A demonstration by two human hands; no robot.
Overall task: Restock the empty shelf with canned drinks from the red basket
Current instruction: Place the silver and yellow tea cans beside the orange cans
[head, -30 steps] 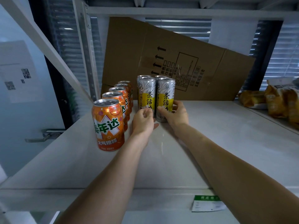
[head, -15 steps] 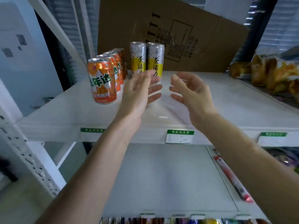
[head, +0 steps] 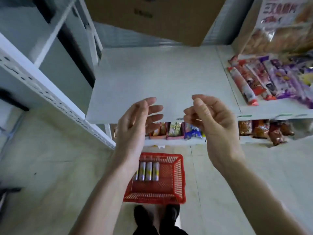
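Observation:
The red basket stands on the floor below me, just in front of my shoes. Three silver and yellow cans lie side by side in its far left part, partly behind my left forearm. My left hand and my right hand hover empty, fingers apart and loosely curled, over the front edge of a bare white shelf. The cans on the upper shelf are out of view.
A cardboard sheet leans at the back of the shelf. Packaged snacks fill the shelf to the right, and more packets sit on the shelf below. A white perforated upright runs along the left.
My view has tilted down from the upper shelf with the cans to the floor, and the red basket has come into sight. Both hands have drawn back from the cans, empty.

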